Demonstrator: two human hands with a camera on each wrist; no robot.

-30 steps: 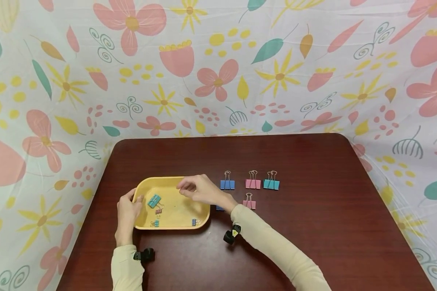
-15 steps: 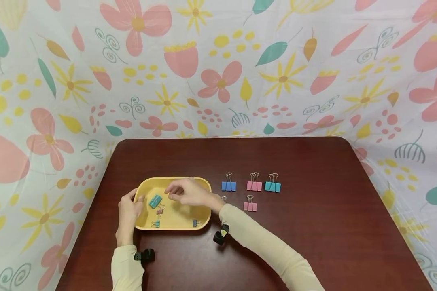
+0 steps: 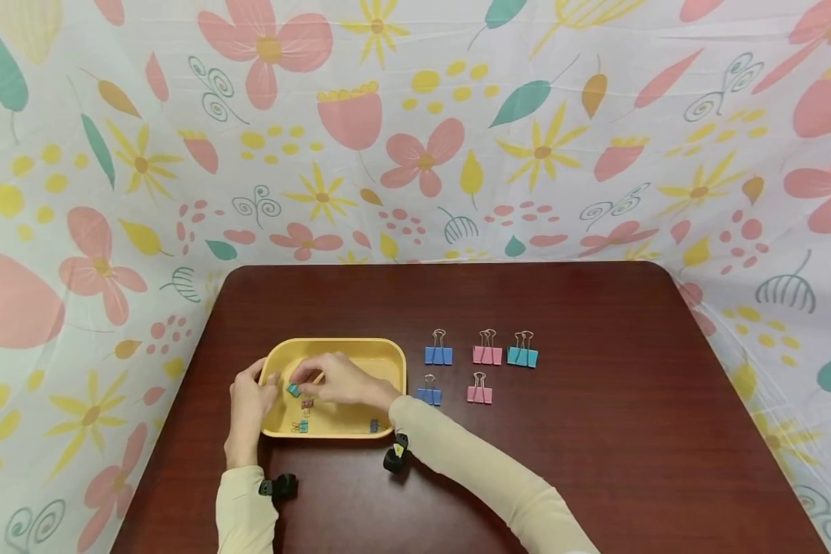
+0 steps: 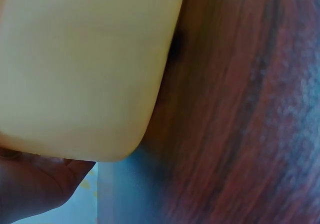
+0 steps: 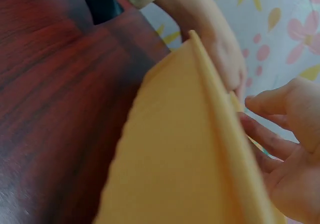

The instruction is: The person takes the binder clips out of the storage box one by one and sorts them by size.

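Note:
My left hand (image 3: 248, 408) grips the left end of a yellow plastic tray (image 3: 332, 432), thumb over the rim. Inside the tray my right hand (image 3: 339, 380) reaches down to a teal binder clip (image 3: 294, 390), its fingers covering part of the clip. A gap shows between thumb and fingertips in the right wrist view, where the tray wall (image 5: 170, 144) blocks most of the clip. Close by in the tray lie a small pink binder clip (image 3: 308, 403) and a small teal binder clip (image 3: 303, 425). A small blue binder clip (image 3: 374, 425) is near the right front corner.
Right of the tray, a back row holds a blue clip (image 3: 438, 355), a pink clip (image 3: 487, 355) and a teal clip (image 3: 522, 357). In front are another blue clip (image 3: 428, 396) and pink clip (image 3: 480, 395). Floral cloth (image 3: 415, 154) hangs behind the dark table (image 3: 595, 431).
My right hand has moved left and down across the tray to the teal binder clip. The front blue clip has come into full view. My left hand keeps its hold on the tray.

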